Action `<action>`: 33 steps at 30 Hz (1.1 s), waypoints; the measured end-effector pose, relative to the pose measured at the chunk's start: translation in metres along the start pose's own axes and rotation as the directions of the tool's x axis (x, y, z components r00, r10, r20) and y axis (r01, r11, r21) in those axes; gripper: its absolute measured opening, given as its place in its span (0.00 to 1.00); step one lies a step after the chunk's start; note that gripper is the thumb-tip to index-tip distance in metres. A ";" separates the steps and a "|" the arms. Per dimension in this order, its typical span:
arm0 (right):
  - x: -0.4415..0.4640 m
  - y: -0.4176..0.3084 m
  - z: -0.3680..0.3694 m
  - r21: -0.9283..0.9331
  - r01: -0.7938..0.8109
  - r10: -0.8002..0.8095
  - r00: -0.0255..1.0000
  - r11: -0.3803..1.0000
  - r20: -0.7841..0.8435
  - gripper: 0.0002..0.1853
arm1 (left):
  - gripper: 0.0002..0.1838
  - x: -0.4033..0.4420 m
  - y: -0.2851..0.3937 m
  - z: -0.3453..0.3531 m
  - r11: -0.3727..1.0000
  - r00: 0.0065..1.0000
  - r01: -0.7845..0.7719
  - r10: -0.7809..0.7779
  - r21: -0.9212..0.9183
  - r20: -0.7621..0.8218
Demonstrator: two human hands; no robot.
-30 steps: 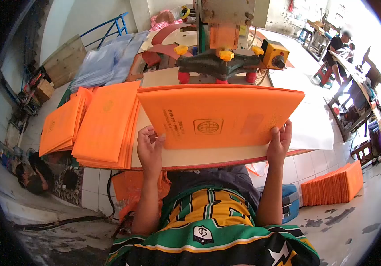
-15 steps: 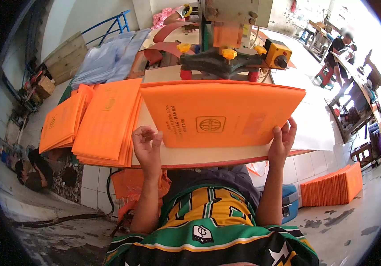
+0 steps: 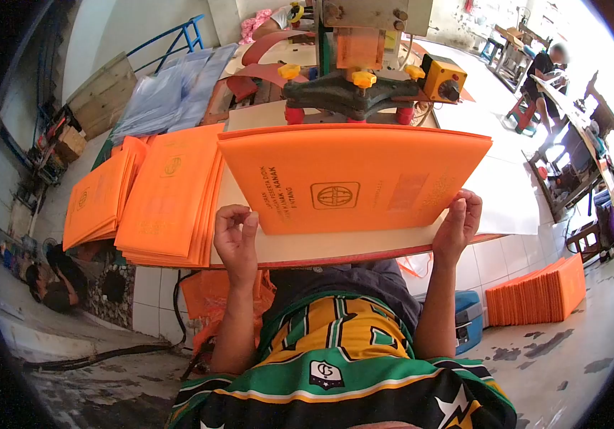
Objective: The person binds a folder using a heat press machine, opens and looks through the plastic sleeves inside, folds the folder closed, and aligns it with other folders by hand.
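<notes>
While I'm running this remotely, my right hand [image 3: 457, 227] has its fingers clamped on the folder [image 3: 353, 171] near a lower corner; left hand [image 3: 235, 237] is at the other, can't tell if those fingers grip. Folder's tilted up over the bench [image 3: 335, 247], press [image 3: 353, 94] just behind.

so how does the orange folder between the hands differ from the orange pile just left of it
The orange folder stands tilted up, while the orange pile lies down.
The orange folder's long side runs left to right; the orange pile's runs away from the person.
The orange folder's lettering shows dark, while the print on the orange pile looks fainter.
Both share the orange colour and a round emblem.
</notes>
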State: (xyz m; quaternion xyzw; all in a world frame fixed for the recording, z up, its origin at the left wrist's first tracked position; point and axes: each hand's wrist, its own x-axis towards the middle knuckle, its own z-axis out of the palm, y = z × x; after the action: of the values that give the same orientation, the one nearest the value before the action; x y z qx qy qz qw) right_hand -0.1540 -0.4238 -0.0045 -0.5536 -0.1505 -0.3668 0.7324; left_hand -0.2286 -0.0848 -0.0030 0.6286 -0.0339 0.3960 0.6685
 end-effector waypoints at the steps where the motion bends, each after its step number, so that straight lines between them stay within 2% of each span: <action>1: 0.000 0.000 0.000 0.016 0.007 -0.007 1.000 1.000 -0.009 0.07 | 0.10 0.000 0.000 0.000 1.000 1.000 0.000 0.000 0.001 0.001; 8: 0.002 0.004 -0.005 0.003 -0.030 0.030 1.000 1.000 0.005 0.09 | 0.08 -0.001 -0.003 -0.005 1.000 1.000 0.008 -0.008 0.017 0.017; 14: 0.001 -0.002 0.000 0.005 0.001 -0.001 1.000 1.000 -0.023 0.11 | 0.07 0.000 -0.005 -0.007 1.000 0.999 -0.024 0.024 0.015 0.023; 17: 0.001 -0.001 -0.001 0.071 -0.014 0.016 0.999 0.997 -0.033 0.11 | 0.07 0.000 -0.003 -0.007 0.999 0.999 -0.040 0.039 0.033 0.032; 19: 0.001 -0.007 0.006 0.047 -0.012 0.017 0.994 0.999 -0.111 0.12 | 0.07 0.000 0.000 -0.005 0.998 0.999 -0.038 0.037 0.043 0.034; 23: 0.001 -0.008 0.006 0.005 0.013 -0.012 0.993 1.000 -0.116 0.12 | 0.08 0.001 0.005 0.000 1.000 1.000 0.009 -0.009 0.026 -0.005; 33: 0.000 -0.005 -0.002 0.124 -0.096 0.107 0.990 0.988 -0.091 0.14 | 0.10 0.000 0.003 0.000 1.000 1.000 0.002 -0.002 0.020 -0.018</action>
State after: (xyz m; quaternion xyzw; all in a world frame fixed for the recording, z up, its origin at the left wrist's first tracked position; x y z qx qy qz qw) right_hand -0.1577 -0.4262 -0.0018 -0.4970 -0.1077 -0.3460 0.7884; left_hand -0.2303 -0.0849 -0.0008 0.6319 -0.0235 0.4012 0.6627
